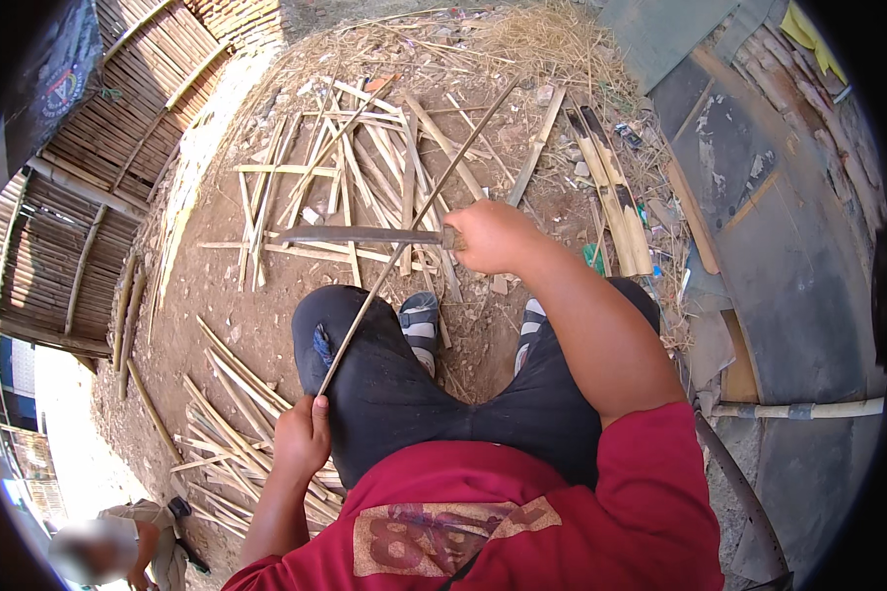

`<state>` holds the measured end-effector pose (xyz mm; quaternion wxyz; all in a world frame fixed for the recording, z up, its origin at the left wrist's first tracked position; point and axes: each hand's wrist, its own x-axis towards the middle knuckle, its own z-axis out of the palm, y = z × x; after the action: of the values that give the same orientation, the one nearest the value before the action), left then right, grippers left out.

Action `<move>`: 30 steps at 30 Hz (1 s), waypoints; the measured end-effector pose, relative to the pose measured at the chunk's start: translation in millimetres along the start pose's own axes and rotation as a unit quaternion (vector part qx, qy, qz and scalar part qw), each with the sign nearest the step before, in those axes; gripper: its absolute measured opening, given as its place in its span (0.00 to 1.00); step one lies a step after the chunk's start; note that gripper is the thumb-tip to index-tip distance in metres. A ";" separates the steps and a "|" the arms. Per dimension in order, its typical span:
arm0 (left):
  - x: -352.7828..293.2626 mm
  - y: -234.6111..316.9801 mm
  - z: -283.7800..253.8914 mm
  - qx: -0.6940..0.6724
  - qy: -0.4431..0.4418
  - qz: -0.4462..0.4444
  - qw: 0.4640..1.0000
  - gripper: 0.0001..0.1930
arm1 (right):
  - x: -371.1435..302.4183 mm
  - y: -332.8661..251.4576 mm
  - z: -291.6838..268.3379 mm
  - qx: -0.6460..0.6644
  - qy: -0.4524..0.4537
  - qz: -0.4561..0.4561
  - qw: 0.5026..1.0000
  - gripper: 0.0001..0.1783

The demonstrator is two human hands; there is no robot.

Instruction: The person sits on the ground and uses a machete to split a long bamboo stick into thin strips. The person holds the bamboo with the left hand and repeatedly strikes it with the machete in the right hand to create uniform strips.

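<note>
Bamboo-slat panels (153, 123) stood well left of your left hand (302, 433), and a heap of split strips (241, 443) lay just beside that hand on its outer side. Your left hand was closed on the near end of a long, thin stick (370, 308), thumb laid along it; the stick slanted away from that hand, over your knee, toward the far right. Ahead, more pale slats (408, 202) lay crisscrossed on the dirt. A machete (360, 234) pointed left from your right hand (493, 236), which gripped its handle; its blade crossed the stick, though contact could not be told. Right of that hand lay blackened split lengths (613, 202), then dark sheets (759, 227).
</note>
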<state>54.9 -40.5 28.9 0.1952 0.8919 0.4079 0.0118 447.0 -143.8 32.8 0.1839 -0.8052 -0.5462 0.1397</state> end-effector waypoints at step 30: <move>13.7 -34.8 1.3 -0.179 -0.084 -0.005 0.980 0.31 | 11.0 74.6 -27.0 0.108 0.033 0.147 0.983 0.32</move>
<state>39.2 -10.4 13.3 0.3851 0.8382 0.3860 0.0091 524.3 -162.6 23.1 0.2651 -0.8565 -0.3969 0.1963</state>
